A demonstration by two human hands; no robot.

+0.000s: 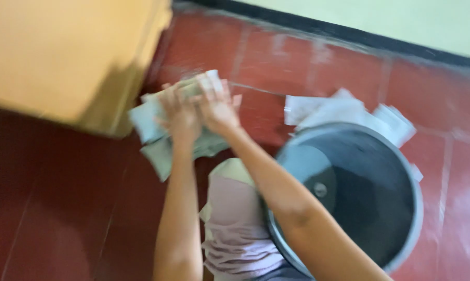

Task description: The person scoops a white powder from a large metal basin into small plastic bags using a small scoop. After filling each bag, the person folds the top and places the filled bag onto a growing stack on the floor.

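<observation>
Both my hands are stretched forward over the red floor, pressed onto a pale grey-green cloth (pixel 159 132) that is bunched and folded under them. My left hand (pixel 177 117) grips its middle, fingers closed. My right hand (pixel 218 106) lies on its upper part beside the left, fingers closed into the fabric. The picture is blurred by motion, so the finer grip is unclear.
A large grey bucket (pixel 401 171) stands at my right, with white cloths (pixel 344 112) behind its rim. A pinkish cloth (pixel 235 224) lies near my knees. A tan wooden cabinet (pixel 63 57) fills the upper left. The red tiled floor (pixel 63 208) meets a pale wall with a dark skirting (pixel 359 32).
</observation>
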